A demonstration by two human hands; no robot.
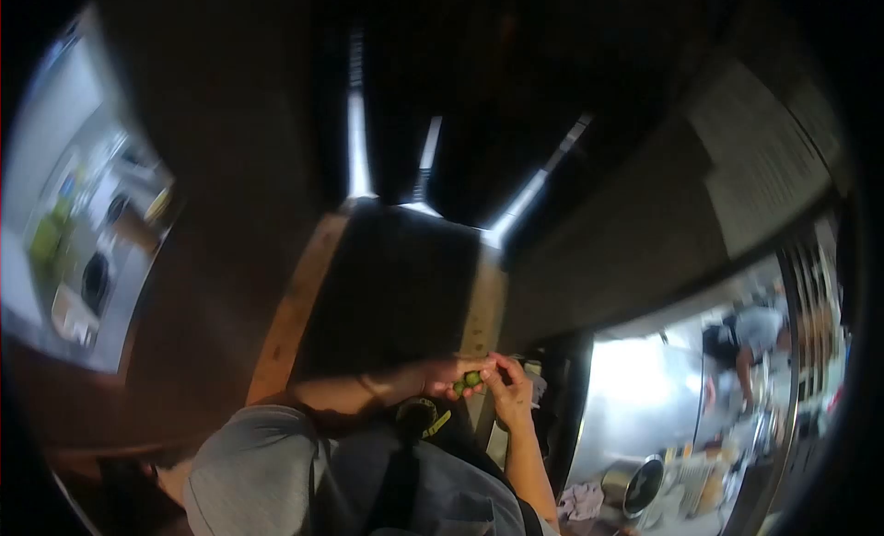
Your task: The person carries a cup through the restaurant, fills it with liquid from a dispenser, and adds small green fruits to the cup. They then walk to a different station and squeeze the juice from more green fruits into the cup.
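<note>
Small round green items (467,383) lie in my left hand (444,375), whose fingers curl around them in front of my body. My right hand (509,389) meets it from the right, with thumb and fingers pressed together at the edge of the green items. Whether the right fingertips pinch one of them is too small to tell. Both forearms are bare, and below them is dark clothing with a yellow marking (433,418).
Dark panels with papers (760,158) rise at the upper right. Through an opening at the lower right are a steel surface (631,389), a metal pot (643,485), a cloth (580,501) and another person (750,338). At the far left, another opening shows blurred containers (51,232).
</note>
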